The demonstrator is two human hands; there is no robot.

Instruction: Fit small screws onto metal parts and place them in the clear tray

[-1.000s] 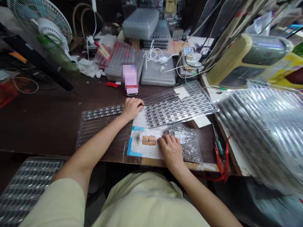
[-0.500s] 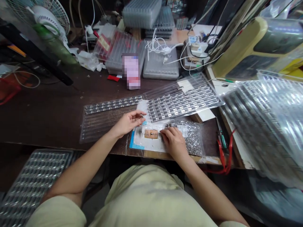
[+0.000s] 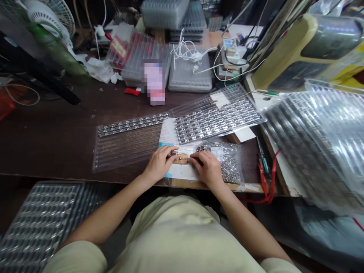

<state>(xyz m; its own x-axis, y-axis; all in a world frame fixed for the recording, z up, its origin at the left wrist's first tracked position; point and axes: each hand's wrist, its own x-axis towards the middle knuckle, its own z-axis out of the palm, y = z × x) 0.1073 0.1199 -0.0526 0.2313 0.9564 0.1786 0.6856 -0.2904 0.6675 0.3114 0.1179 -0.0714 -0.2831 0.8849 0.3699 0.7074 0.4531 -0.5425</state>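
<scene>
Head view: left hand [image 3: 157, 165] and right hand [image 3: 206, 168] were both down at the front edge of the dark wooden surface [image 3: 57, 132], closing in from either side on a small tan board [image 3: 180, 160]; board lay flat on a white paper sheet [image 3: 179, 173], between the hands and partly covered by them; small metal bits [image 3: 173, 154] sat at its left end, too small to identify; left grip was curled over the board's left end, right grip curled at its right end; fingers were touching or just beside the board; cannot tell whether either grip was clenched on a part or only resting; clear plastic bag [image 3: 229, 163] of small silver parts lay just right of the right hand; clear tray [image 3: 218, 113] holding rows of metal strips sat just beyond the sheet; second clear tray [image 3: 122, 148] lay left of the sheet, one row of metal strips [image 3: 132, 124] along its far edge; two screwdrivers [image 3: 263, 161] and a red cord [image 3: 269, 185] lay right of the bag; a pixelated object [image 3: 153, 81] stood farther back, beside grey plastic trays [image 3: 190, 77] and white cables [image 3: 184, 53].
</scene>
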